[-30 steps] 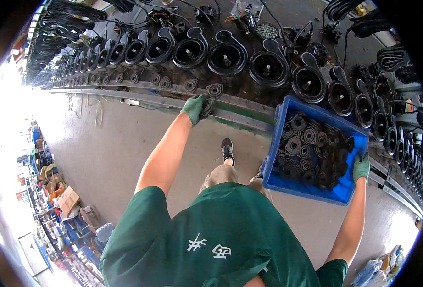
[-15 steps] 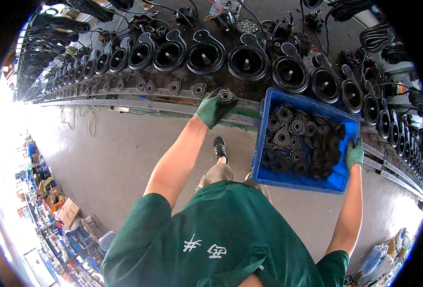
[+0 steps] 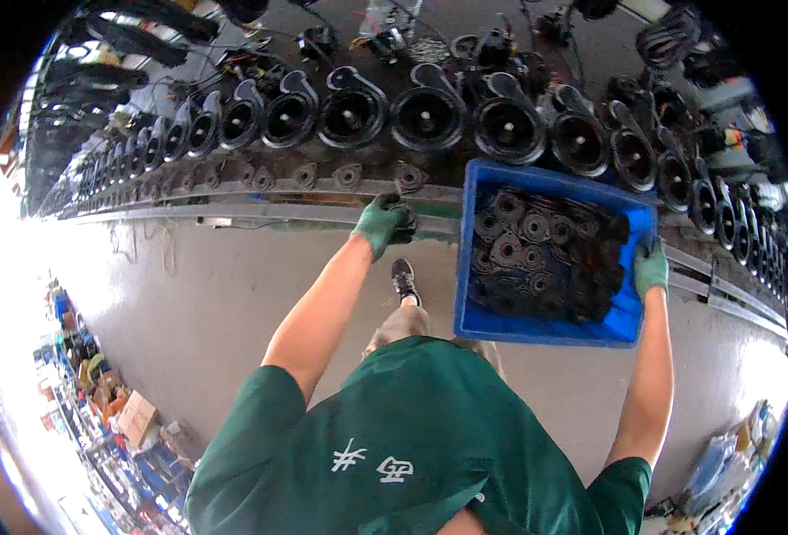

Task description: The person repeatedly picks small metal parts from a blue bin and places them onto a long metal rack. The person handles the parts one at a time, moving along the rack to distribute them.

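Note:
My right hand (image 3: 652,269), in a green glove, grips the right-hand rim of a blue plastic tub (image 3: 550,333). Inside it lies a heap of dark, roughly three-cornered flange plates (image 3: 534,227) with round raised centres. My left hand (image 3: 382,225), gloved green with dark fingers, is in front of the bench's metal edge, left of the tub. Its fingers are curled around something dark that blurs into the glove. Just beyond that hand, one flange plate (image 3: 409,176) rests on the bench edge, apart from the fingers.
Similar plates lie spaced along the edge rail (image 3: 278,185) to the left. Behind them runs a long row of black round housings (image 3: 427,114) with curved necks. Cable bundles (image 3: 684,43) and small motors stand farther back. Boxes and shelving (image 3: 135,417) are at the lower left.
My left hand has let go of a flange plate on the bench edge and drawn back towards me. The view has shifted along the bench to the right, with the tub still held.

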